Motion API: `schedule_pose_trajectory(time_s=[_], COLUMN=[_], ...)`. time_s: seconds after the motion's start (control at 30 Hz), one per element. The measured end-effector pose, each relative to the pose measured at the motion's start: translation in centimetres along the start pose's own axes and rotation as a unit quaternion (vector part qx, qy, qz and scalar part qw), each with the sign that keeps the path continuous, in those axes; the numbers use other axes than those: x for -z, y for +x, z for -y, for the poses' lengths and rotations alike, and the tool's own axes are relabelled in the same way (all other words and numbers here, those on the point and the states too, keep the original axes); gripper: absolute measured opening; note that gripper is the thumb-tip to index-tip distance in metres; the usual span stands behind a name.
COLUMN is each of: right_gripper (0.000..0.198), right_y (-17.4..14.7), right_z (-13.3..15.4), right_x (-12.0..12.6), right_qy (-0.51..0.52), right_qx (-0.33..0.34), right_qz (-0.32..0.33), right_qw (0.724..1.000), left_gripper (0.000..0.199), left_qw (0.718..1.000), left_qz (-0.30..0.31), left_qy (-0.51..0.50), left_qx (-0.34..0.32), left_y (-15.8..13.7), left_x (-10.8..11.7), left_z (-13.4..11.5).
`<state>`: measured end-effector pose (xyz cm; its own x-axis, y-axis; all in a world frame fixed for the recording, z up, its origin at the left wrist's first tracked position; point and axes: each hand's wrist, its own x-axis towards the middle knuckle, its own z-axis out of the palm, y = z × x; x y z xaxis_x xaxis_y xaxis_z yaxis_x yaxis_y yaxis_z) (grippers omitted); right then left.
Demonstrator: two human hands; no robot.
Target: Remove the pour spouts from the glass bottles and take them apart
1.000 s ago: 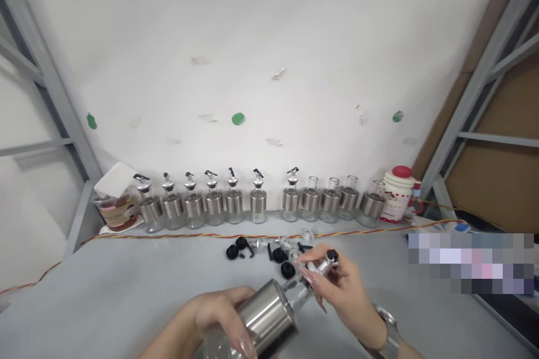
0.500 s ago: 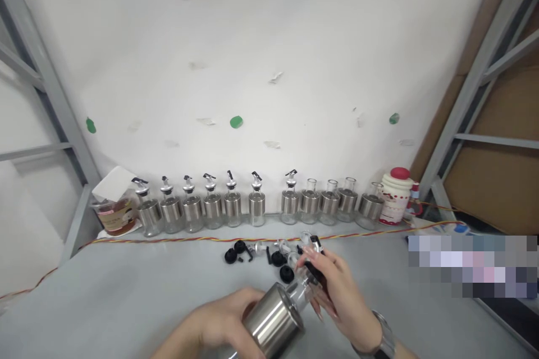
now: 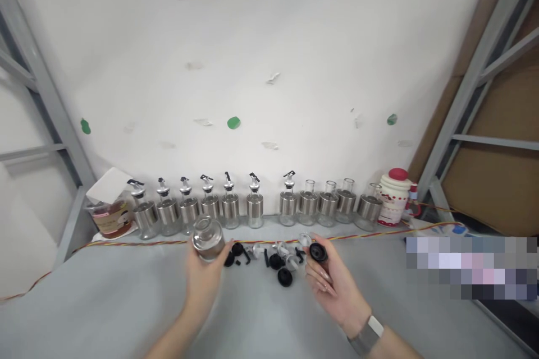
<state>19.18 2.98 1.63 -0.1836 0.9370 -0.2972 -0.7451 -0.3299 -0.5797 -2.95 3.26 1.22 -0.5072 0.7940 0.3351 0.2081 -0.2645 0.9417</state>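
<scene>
My left hand (image 3: 202,277) is wrapped around a glass oil bottle (image 3: 209,238) with a steel sleeve, its open neck tilted toward me. No spout sits in that neck. To the right, my right hand (image 3: 337,291) grips a pour spout (image 3: 319,253) with its round black stopper end facing me; the rest of it is hidden by the fingers. Between the hands lie loose parts: a black stopper (image 3: 285,277), clear plastic pieces (image 3: 281,249) and small black bits (image 3: 266,258).
Along the wall stands a row of steel-sleeved bottles; those on the left carry spouts (image 3: 255,202), and several at the right are open-necked (image 3: 327,202). A labelled tub (image 3: 110,219) and a red-lidded jar (image 3: 394,199) flank them. A twisted cable (image 3: 168,242) crosses the table.
The spout has come away from the bottle's neck. My left hand has carried the bottle left and back, while my right hand has turned the spout's stopper end toward me.
</scene>
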Motion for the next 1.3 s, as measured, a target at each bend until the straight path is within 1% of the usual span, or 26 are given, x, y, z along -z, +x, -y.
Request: schedule_pose_trajectory(time_s=[0.07, 0.13, 0.23, 0.33, 0.57, 0.73, 0.83, 0.9, 0.93, 1.03, 1.07, 1.13, 1.2, 1.3], right_gripper=[0.036, 0.037, 0.04, 0.041, 0.035, 0.035, 0.035, 0.033, 0.033, 0.031, 0.031, 0.031, 0.03, 0.03], right_y=[0.0, 0.0, 0.2, 0.3, 0.2, 0.2, 0.1, 0.0, -0.1, -0.4, -0.5, -0.7, -0.8, -0.7], right_z=[-0.3, -0.4, -0.4, -0.4, -0.6, -0.6, -0.5, -0.6, -0.6, -0.8, -0.8, -1.0, -1.1, -1.3], right_x=[0.1, 0.1, 0.2, 0.2, 0.3, 0.3, 0.2, 0.0, -0.2, -0.7, -0.8, -1.0, -1.1, -0.9], right_qy=[-0.005, -0.008, -0.012, -0.011, -0.01, -0.005, -0.007, -0.012, -0.017, -0.037, -0.043, -0.049, -0.053, -0.058], right_qx=[-0.013, -0.018, -0.02, -0.02, -0.017, -0.023, -0.021, -0.019, -0.018, -0.014, -0.015, -0.021, -0.026, -0.031], right_qz=[0.001, 0.002, -0.002, -0.001, -0.004, 0.005, 0.009, 0.009, 0.009, 0.017, 0.022, 0.034, 0.045, 0.053], right_qw=[1.0, 1.0, 1.0, 1.0, 1.0, 1.0, 1.0, 1.0, 1.0, 0.999, 0.999, 0.998, 0.997, 0.996], left_gripper=[0.054, 0.056, 0.057, 0.057, 0.059, 0.061, 0.067, 0.073, 0.075, 0.073, 0.07, 0.059, 0.051, 0.041], left_qw=[0.997, 0.994, 0.993, 0.993, 0.992, 0.991, 0.99, 0.989, 0.987, 0.959, 0.949, 0.938, 0.936, 0.945], left_qz=[-0.072, -0.09, -0.076, -0.062, -0.057, -0.049, -0.051, -0.068, -0.079, -0.137, -0.141, -0.123, -0.092, -0.055], left_qy=[0.022, 0.061, 0.094, 0.101, 0.11, 0.122, 0.124, 0.132, 0.137, 0.184, 0.185, 0.185, 0.186, 0.185], left_qx=[-0.026, -0.015, 0.008, 0.018, 0.026, 0.034, 0.034, 0.006, -0.022, -0.168, -0.213, -0.267, -0.283, -0.265], left_y=[1.6, 2.6, 3.1, 3.1, 3.3, 3.5, 3.1, 2.6, 2.1, 0.7, 0.2, -0.5, -0.8, -0.6], left_x=[0.5, 0.9, 1.1, 0.8, 0.5, 0.5, 0.5, 0.5, 0.5, 0.4, 0.4, 0.3, 0.2, 0.2], left_z=[0.9, 1.8, 2.9, 3.6, 4.5, 4.8, 4.1, 2.8, 2.0, -0.5, -1.0, -1.5, -1.2, -0.5])
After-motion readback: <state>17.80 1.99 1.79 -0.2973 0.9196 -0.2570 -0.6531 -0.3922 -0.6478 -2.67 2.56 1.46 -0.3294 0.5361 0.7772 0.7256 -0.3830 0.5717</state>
